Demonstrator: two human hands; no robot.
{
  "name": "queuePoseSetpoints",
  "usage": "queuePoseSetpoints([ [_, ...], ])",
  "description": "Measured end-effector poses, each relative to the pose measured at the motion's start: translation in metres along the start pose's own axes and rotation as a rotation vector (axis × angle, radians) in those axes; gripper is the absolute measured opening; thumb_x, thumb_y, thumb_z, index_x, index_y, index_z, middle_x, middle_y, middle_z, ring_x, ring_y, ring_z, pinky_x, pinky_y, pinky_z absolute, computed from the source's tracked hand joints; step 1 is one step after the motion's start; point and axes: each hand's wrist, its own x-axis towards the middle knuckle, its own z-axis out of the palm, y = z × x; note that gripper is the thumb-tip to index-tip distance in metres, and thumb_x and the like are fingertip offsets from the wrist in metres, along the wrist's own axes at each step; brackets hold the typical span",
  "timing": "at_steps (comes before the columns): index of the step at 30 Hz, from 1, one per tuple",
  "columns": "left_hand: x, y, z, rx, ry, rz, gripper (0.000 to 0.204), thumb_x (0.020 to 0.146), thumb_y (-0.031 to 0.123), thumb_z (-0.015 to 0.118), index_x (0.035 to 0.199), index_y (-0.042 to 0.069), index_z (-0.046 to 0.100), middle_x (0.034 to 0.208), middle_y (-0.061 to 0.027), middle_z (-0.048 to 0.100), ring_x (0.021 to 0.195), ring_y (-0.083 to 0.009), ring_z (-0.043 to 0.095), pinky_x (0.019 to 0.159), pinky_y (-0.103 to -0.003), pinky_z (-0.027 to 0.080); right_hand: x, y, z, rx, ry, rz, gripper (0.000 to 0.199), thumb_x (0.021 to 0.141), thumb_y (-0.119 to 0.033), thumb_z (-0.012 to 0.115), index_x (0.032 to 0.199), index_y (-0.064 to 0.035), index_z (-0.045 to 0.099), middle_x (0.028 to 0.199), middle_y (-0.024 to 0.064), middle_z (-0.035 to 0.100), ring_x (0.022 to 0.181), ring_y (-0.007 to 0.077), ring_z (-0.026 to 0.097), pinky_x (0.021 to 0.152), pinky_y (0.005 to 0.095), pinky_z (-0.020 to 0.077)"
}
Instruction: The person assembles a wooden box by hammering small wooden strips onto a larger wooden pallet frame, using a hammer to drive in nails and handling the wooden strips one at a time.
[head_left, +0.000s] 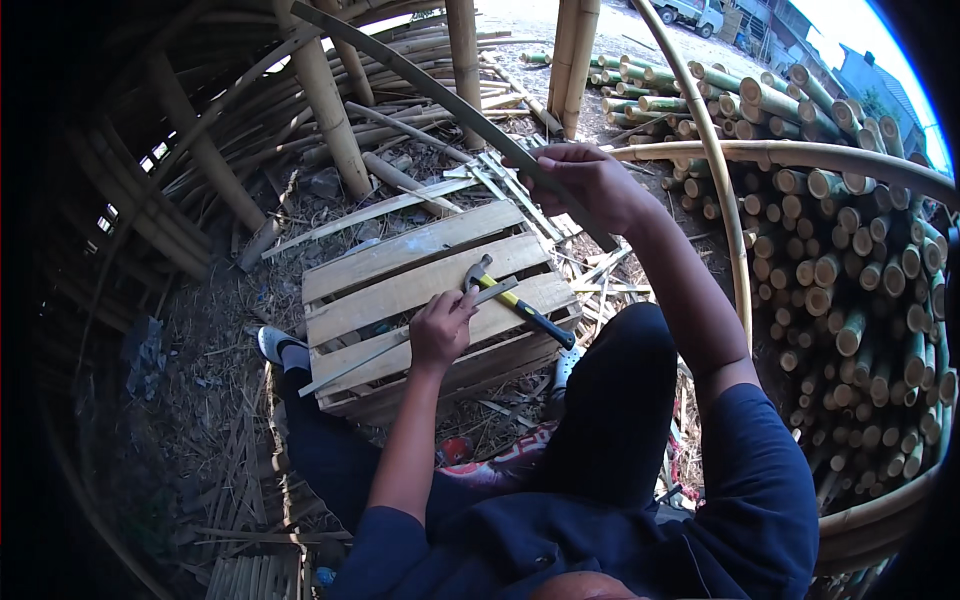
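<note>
My left hand [443, 328] is closed around a thin, narrow bamboo strip [355, 364], which slants across the top of a wooden slatted crate [400, 283]. Raised beyond the crate's right side, my right hand [590, 187] pinches a long, flat, dark green bamboo strip [452, 99] near its lower end. That strip runs up and away to the far left. A claw hammer [538, 318] with a yellow and black handle lies on the crate, just right of my left hand; the thin strip crosses over part of it.
Cut bamboo poles [820, 270] are stacked high on the right. Upright bamboo posts [322, 100] stand ahead, with long split pieces heaped behind them. A bent pole [790, 151] crosses at right. Shavings and scraps [240, 440] litter the ground. My legs flank the crate.
</note>
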Motion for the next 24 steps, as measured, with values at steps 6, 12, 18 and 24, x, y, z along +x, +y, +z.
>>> queuePoseSetpoints([
  [6,0.010,0.034,-0.099,-0.021,0.187,-0.028,0.039,0.078,0.006,0.081,0.116,0.011,0.077,0.088,-0.0044,0.066,0.073,-0.0221,0.066,0.060,-0.036,0.053,-0.004,-0.010,0.072,0.218,-0.137,-0.183,0.035,0.098,-0.004,0.059,0.132,0.0055,0.059,0.107,0.0113,0.066,0.094,0.0184,0.061,0.086,0.0312,0.0508],
  [12,-0.004,0.038,-0.161,-0.008,0.315,-0.095,0.038,0.079,0.004,0.081,0.117,0.010,0.078,0.086,-0.0053,0.066,0.067,-0.0207,0.064,0.058,-0.034,0.051,0.012,-0.009,0.123,0.407,-0.255,-0.211,0.036,0.099,-0.004,0.058,0.132,0.0077,0.057,0.107,0.0114,0.065,0.094,0.0191,0.061,0.086,0.0321,0.0511],
  [18,-0.013,0.028,-0.174,-0.052,0.306,-0.162,0.036,0.085,0.000,0.077,0.121,0.002,0.075,0.091,-0.0101,0.067,0.074,-0.0216,0.063,0.068,-0.032,0.052,0.022,-0.003,0.128,0.399,-0.289,-0.195,0.034,0.100,-0.005,0.057,0.131,0.0079,0.058,0.112,0.0122,0.066,0.095,0.0188,0.061,0.088,0.0316,0.0510],
  [24,-0.012,0.022,-0.174,0.005,0.285,-0.192,0.039,0.081,0.001,0.079,0.118,0.009,0.077,0.088,-0.0066,0.067,0.067,-0.0204,0.064,0.061,-0.033,0.051,0.025,0.015,0.113,0.035,-0.121,0.103,0.037,0.100,-0.004,0.058,0.137,-0.0032,0.054,0.105,0.0058,0.067,0.085,0.0161,0.063,0.078,0.0343,0.0545],
])
